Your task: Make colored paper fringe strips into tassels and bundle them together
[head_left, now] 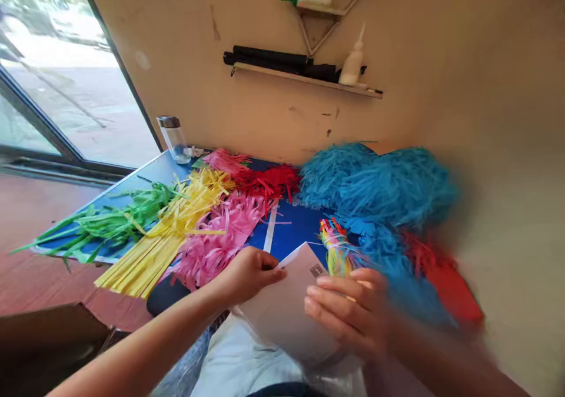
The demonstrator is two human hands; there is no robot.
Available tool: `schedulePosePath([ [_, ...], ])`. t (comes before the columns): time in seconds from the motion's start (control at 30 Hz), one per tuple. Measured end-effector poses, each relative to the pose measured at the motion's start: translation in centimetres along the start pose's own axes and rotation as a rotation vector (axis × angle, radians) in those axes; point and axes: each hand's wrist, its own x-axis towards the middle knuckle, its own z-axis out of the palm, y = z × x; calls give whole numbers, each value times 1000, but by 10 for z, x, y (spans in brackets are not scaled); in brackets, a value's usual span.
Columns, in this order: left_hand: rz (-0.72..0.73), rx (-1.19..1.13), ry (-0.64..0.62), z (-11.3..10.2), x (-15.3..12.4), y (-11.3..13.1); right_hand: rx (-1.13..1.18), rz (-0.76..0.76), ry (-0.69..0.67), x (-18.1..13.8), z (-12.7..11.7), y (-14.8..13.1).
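My left hand pinches the upper left edge of a white paper packet that I hold low in front of me. My right hand wraps around the packet's right side, fingers curled over its face. Just behind my right hand, a small multicoloured bundle of paper strips stands upright; whether my fingers touch it I cannot tell. A clear plastic bag hangs under the packet.
A blue table carries piles of cut paper strips: green, yellow, pink, red, and big blue tassels. A clear bottle stands at the far corner. A wall shelf holds a glue bottle.
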Motion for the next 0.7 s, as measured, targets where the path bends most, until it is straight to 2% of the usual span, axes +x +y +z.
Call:
schedulePosePath([
  [0.17, -2, -73, -52, -13, 3, 8, -56, -187, -89, -9, 18, 22],
  [0.4, -42, -56, -106, -44, 28, 23, -118, -304, -232, 1, 24, 54],
  [0.53, -60, -89, -147, -50, 43, 25, -96, -314, -301, 11, 22, 61],
  [0.63, -62, -73, -171, -47, 51, 22, -73, -294, -404, 14, 21, 60],
  [0.7, -60, -61, -176, -44, 54, 20, -58, -272, -405, 14, 22, 58],
])
